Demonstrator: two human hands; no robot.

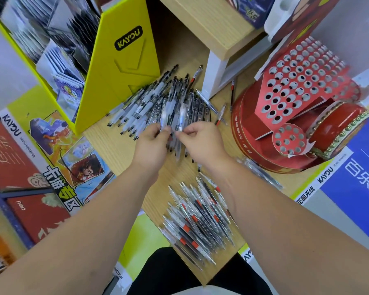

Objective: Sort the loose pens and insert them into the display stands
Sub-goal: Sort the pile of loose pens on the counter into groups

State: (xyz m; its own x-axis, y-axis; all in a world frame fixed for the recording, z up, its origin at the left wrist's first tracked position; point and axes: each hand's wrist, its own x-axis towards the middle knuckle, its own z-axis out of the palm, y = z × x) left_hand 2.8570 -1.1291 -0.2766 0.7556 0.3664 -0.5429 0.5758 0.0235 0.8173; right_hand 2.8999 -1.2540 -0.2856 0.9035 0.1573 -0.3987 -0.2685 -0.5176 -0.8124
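Over the far pile (158,103), left hand (151,143) and right hand (200,139) each pinch a pen (180,119); tugging may roll neighbours off the table (115,152).

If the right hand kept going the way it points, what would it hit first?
Probably the heap of black pens just ahead of the right hand; the left hand lies close beside that path, depth unclear.
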